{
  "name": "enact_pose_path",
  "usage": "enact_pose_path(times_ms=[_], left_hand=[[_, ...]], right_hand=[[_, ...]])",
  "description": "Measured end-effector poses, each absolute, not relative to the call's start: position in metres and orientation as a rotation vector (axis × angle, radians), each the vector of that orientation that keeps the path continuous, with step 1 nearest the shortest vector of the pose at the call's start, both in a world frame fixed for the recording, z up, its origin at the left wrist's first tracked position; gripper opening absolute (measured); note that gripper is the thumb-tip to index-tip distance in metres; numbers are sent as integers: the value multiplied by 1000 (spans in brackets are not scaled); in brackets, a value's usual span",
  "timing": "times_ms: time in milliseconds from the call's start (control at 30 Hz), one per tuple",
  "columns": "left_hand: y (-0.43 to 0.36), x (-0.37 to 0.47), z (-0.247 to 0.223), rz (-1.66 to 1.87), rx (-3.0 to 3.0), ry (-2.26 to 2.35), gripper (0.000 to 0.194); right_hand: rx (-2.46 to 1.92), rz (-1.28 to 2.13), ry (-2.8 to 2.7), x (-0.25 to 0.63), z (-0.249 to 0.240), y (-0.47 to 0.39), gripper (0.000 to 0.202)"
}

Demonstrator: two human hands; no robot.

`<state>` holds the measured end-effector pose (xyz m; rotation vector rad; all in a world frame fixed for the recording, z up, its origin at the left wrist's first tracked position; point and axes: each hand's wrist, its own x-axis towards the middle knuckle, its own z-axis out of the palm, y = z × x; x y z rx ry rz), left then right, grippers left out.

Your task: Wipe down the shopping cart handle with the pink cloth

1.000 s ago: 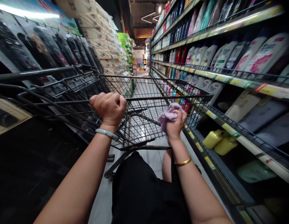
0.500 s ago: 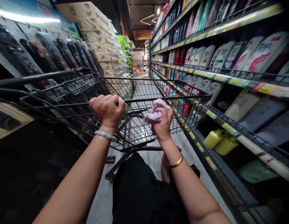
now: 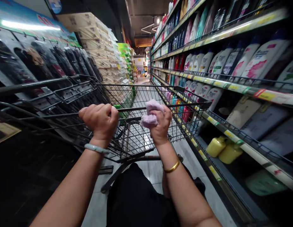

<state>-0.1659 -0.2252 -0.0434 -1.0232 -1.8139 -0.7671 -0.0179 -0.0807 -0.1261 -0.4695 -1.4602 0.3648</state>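
My left hand (image 3: 99, 121) is closed in a fist around the upper rail of a black wire shopping cart (image 3: 137, 142). On that wrist sits a pale green bangle (image 3: 96, 148). A crumpled lilac cloth (image 3: 151, 108) is bunched in the closed fingers of my right hand (image 3: 162, 124), against the same rail. Part of the cloth bulges out on the left side of that hand. A gold bangle (image 3: 172, 167) circles the right wrist. Between and below my hands, the wire mesh of the basket shows the floor through it.
Shelves with shampoo bottles (image 3: 221, 60) run along the right, with yellow bottles (image 3: 217, 146) low down. Packaged goods (image 3: 56, 56) hang at left beside stacked cream packs (image 3: 96, 44). A tiled aisle (image 3: 143, 86) stretches ahead. My black-clothed knee (image 3: 134, 195) is below the cart.
The view has tilted up slightly, so the scene sits lower. My left hand has shifted a little left, still gripping the rail. My right hand and the cloth have moved slightly left.
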Motion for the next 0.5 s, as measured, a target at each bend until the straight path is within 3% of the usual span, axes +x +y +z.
enact_pose_path(times_ms=[133,233,367,500], left_hand=[[-227,-170,-46,-780,-1034,-1809,40],[-229,-171,-48,-785,-1046,-1834,39],[-223,-150,-43,-866,-1102,-1790,25],[-186,-107,-25,-874,-1346,-1774,19]], right_hand=[[-610,403,-1096,18,-141,-29,13],[-772,394,-968,42,-155,0,28],[-705,364,-1175,28,-155,-29,40],[-565,295,-1429,1,-152,-62,30]])
